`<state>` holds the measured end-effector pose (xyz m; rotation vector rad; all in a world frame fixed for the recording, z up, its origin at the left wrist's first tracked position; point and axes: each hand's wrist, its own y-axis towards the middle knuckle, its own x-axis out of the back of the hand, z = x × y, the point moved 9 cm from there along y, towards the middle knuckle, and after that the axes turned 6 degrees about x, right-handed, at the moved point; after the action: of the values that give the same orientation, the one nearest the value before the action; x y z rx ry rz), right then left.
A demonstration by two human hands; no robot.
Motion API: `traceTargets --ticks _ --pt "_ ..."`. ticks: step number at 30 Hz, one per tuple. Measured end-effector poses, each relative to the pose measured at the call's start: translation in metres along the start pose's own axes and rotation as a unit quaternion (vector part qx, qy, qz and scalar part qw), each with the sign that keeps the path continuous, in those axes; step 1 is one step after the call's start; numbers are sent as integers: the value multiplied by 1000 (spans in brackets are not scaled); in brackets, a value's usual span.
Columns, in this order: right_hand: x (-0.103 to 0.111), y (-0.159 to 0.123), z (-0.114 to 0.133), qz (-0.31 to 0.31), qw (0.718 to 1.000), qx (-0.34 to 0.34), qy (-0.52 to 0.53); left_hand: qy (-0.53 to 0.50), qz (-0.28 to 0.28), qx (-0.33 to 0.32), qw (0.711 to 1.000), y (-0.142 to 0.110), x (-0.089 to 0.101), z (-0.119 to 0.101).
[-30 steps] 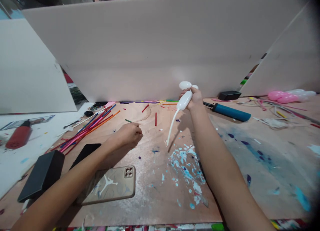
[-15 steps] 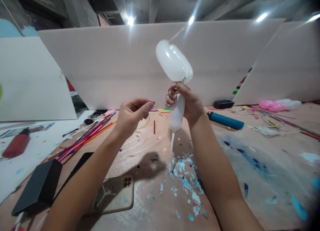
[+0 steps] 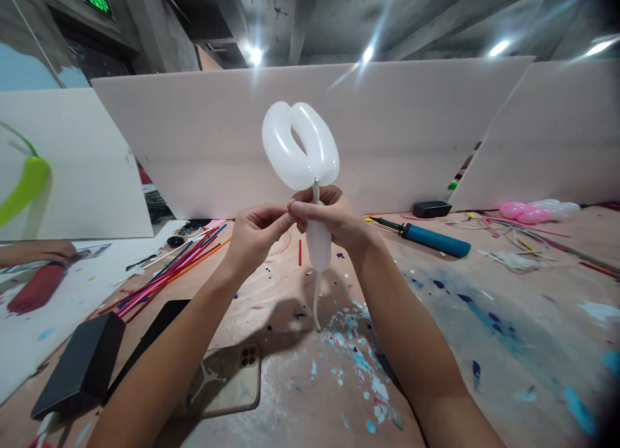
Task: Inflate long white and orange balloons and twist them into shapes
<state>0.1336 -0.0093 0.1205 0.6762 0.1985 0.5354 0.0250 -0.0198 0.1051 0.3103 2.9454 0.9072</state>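
A white modelling balloon (image 3: 320,148) stands upright in front of me, bent into a two-lobed loop above and a shorter inflated section below. From its lower end a thin uninflated tail hangs toward the table. My right hand (image 3: 334,219) is closed around the balloon just under the loop. A thin white strand, perhaps the nozzle end, shows at the twist. My left hand (image 3: 254,238) is pinched, its fingertips meeting the right thumb and fingers beside the balloon. Whatever lies between the left fingertips is hidden.
A blue hand pump (image 3: 436,239) lies right, a phone (image 3: 232,377) under my left forearm. Uninflated balloons (image 3: 169,274) and a black box (image 3: 80,364) are left. Another person's hand (image 3: 46,251) touches a red pump (image 3: 39,286). Pink balloons (image 3: 523,211) lie at the far right.
My right hand has moved left and slightly down with the balloon, and the loop has turned to face me. My left fingertips now meet the right hand. Another person's hand has appeared at left.
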Motion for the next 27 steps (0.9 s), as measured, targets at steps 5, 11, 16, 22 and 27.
traceTargets --ticks 5,11,16,22,27 --pt "4 0 0 -18 1000 2 -1 25 6 -7 1000 -2 -3 -4" --pt "16 2 -1 -51 999 -1 6 84 -20 28 996 -3 9 7" --pt "28 3 -4 -77 997 3 29 77 -23 72 994 -1 23 27" --pt "39 1 9 -101 992 22 76 80 -24 88 993 1 26 34" --pt "49 -3 23 -113 988 42 92 79 -28 89 992 2 28 37"
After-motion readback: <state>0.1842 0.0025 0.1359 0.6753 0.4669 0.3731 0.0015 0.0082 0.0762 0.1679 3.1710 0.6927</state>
